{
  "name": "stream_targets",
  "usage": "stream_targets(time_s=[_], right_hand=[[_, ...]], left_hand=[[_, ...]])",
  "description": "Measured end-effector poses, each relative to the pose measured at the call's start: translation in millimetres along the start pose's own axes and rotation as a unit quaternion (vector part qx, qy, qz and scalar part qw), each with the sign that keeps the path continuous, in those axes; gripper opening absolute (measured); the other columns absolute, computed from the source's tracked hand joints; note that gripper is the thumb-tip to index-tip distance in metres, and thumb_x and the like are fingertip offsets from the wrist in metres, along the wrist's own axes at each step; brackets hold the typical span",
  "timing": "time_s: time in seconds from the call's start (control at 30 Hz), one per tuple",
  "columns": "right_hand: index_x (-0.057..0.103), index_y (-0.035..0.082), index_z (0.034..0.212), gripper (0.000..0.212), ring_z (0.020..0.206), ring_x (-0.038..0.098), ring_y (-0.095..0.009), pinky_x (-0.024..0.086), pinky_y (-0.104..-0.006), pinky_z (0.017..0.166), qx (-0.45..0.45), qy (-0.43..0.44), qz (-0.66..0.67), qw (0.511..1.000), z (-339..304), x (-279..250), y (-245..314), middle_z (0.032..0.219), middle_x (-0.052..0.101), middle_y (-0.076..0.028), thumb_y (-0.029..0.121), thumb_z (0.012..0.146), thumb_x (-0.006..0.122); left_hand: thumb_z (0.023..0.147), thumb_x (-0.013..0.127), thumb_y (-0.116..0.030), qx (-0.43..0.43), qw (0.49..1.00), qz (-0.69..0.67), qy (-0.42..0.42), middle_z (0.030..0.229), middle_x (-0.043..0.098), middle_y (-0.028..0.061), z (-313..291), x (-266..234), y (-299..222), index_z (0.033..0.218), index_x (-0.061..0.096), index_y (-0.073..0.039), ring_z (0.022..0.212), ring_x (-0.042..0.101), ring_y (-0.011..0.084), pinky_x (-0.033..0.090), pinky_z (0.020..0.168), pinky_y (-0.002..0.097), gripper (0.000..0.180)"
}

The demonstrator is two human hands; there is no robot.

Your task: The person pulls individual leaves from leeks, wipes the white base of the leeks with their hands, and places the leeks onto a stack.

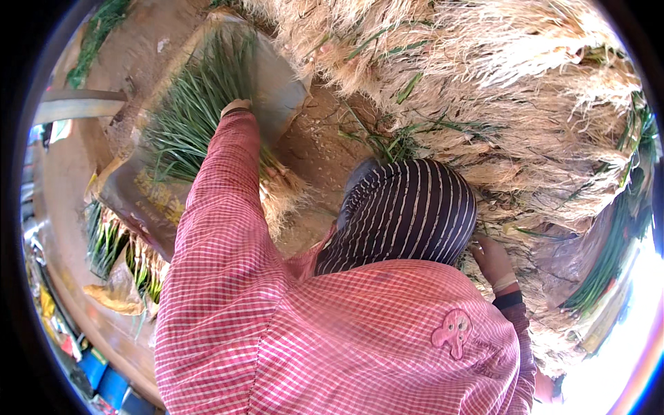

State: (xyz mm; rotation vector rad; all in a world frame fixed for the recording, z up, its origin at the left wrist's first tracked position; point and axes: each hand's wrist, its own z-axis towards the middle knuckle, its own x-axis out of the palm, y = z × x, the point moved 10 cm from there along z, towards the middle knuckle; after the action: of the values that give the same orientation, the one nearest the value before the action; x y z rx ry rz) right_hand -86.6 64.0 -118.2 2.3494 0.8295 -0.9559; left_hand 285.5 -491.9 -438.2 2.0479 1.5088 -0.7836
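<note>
A loose heap of green onions (200,114) lies on a grey sheet-covered slab at the upper left, its pale roots hanging toward me over the near right side. My left hand (236,106) reaches onto the right edge of the leaves; its fingers are hidden, so its grip does not show. Low beside my right knee is my right hand (492,261), against the big pile of onions with pale stringy roots (526,149). Its fingertips are partly covered by the knee and roots, and I cannot make out anything in them.
The grey slab (135,197) stands on brown, littered ground. Small tied onion bunches (107,238) lie beyond its left side, near a yellowish plastic scrap (114,299). Loose green leaves (394,145) are scattered before my knee. A curved metal bar (79,107) juts in at far left.
</note>
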Motion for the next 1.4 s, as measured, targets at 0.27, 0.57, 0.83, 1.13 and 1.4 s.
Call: stream_targets(time_s=[0.27,0.57,0.83,1.13,1.4], right_hand=[[0.063,-0.001,0.116,0.035,0.101,0.062,-0.039,0.049,-0.0417,0.088,-0.050,0.008,-0.061,0.997,25.3,-7.7,15.6,0.108,0.066,-0.024,0.018,0.087,0.062],[0.065,0.003,0.114,0.031,0.102,0.060,-0.039,0.047,-0.0442,0.090,-0.015,-0.018,-0.058,0.998,14.3,-14.2,15.7,0.106,0.065,-0.023,0.016,0.086,0.061],[0.066,0.008,0.109,0.025,0.087,0.065,-0.035,0.052,-0.0439,0.077,-0.144,-0.144,-0.013,0.979,-22.4,-15.8,20.9,0.098,0.068,-0.015,0.015,0.089,0.053],[0.064,0.009,0.118,0.029,0.095,0.065,-0.031,0.051,-0.0418,0.085,-0.018,-0.417,0.014,0.908,-113.9,-98.8,-43.2,0.106,0.068,-0.015,0.016,0.091,0.056],[0.043,0.004,0.138,0.055,0.123,0.048,-0.030,0.042,-0.0396,0.102,0.247,-0.701,0.137,0.655,-307.2,-128.7,-280.1,0.138,0.047,-0.019,0.013,0.088,0.063]], left_hand=[[0.092,0.060,-0.019,-0.022,0.998,0.052,0.028,0.141,0.051,0.0091,-11.2,4.8,19.1,0.131,0.058,-0.014,0.128,0.051,0.0295,0.048,0.100,0.0472,0.040],[0.090,0.064,-0.033,-0.045,0.877,-0.411,-0.245,0.103,0.071,0.0156,3.4,-20.1,108.8,0.113,0.067,-0.008,0.099,0.068,0.0275,0.051,0.086,0.0378,0.034],[0.099,0.055,-0.021,0.262,0.485,-0.793,-0.260,0.108,0.065,0.0078,-86.0,-89.6,57.2,0.122,0.060,-0.004,0.089,0.061,0.0173,0.051,0.079,0.0322,0.029],[0.098,0.056,-0.012,0.645,0.641,-0.386,-0.157,0.097,0.063,0.0046,-457.1,-197.0,-268.9,0.114,0.061,-0.005,0.086,0.056,0.0111,0.046,0.082,0.0287,0.018],[0.087,0.066,-0.026,0.773,0.624,0.108,-0.040,0.138,0.052,0.0141,-592.5,-72.8,-404.9,0.140,0.049,-0.016,0.129,0.046,0.0353,0.033,0.112,0.0427,0.056]])
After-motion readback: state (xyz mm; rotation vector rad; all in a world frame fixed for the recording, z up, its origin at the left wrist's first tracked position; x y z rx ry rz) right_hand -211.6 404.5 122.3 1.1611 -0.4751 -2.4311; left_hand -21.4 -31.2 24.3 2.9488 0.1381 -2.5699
